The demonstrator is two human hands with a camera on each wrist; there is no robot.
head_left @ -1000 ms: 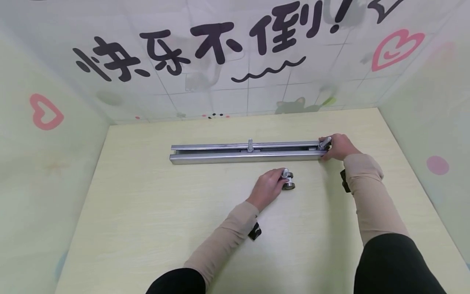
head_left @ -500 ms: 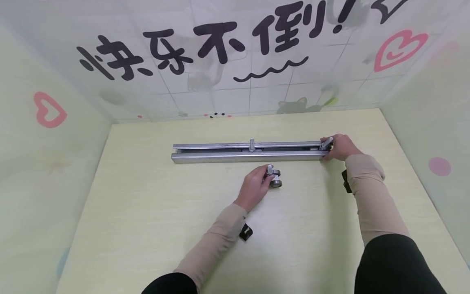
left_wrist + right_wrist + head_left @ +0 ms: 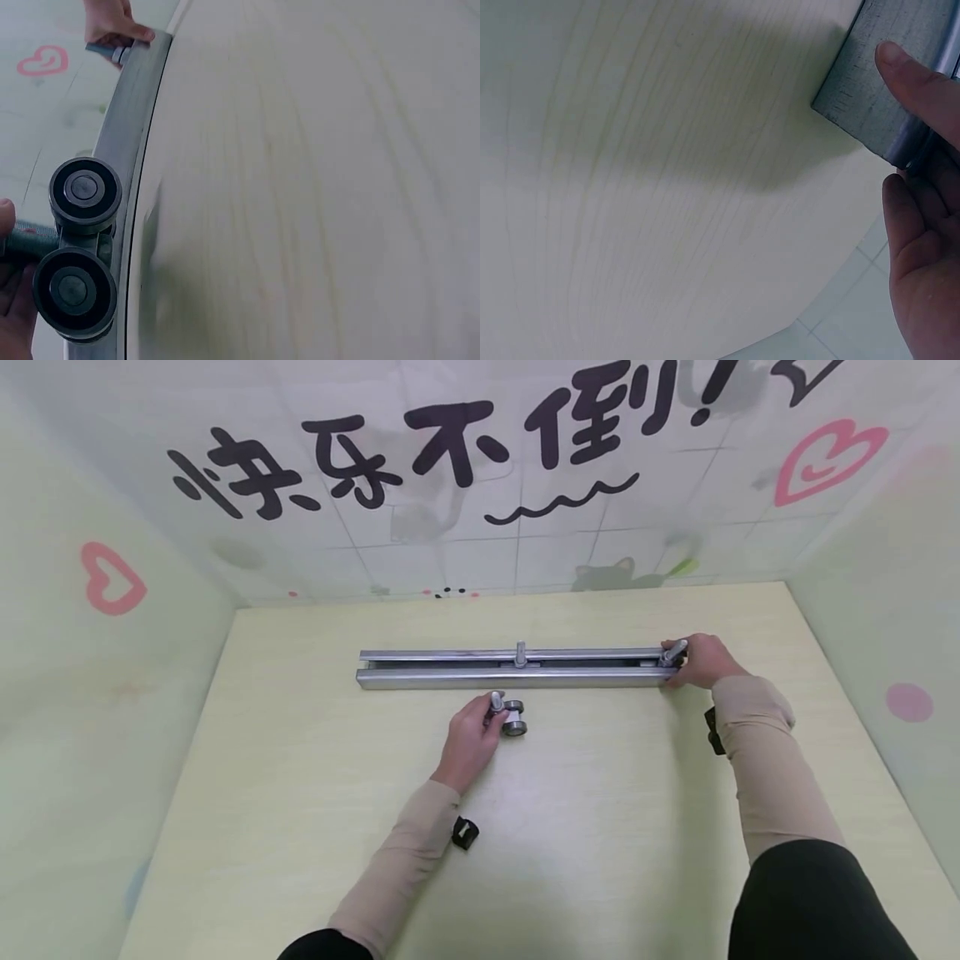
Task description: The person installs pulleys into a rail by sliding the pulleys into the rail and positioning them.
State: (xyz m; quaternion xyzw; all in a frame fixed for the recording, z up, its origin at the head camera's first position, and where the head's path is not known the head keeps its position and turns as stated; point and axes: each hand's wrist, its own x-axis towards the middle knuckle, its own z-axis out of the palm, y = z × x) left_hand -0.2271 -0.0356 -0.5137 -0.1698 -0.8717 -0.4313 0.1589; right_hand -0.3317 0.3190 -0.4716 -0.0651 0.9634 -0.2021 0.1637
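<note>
A silver metal rail (image 3: pixel 450 679) with a slot along its top lies across the far part of the table. My right hand (image 3: pixel 703 662) grips its right end, the thumb (image 3: pixel 911 86) on the rail's side in the right wrist view. Beside that hand a bolt (image 3: pixel 677 650) sticks up from the slot; another bolt (image 3: pixel 521 653) stands upright near the middle. In front of the rail, my left hand (image 3: pixel 467 742) pinches a roller trolley (image 3: pixel 514 718) by its threaded bolt (image 3: pixel 34 244). Two of its dark wheels (image 3: pixel 73 291) face the left wrist camera.
The pale wood-grain table (image 3: pixel 300 827) has its far edge against a printed backdrop (image 3: pixel 450 560) with large dark characters. Printed side panels (image 3: pixel 90 693) stand to the left and right.
My left hand has carried the roller trolley leftward along the front of the rail, from near its right part to about its middle. The right hand stays on the rail's right end.
</note>
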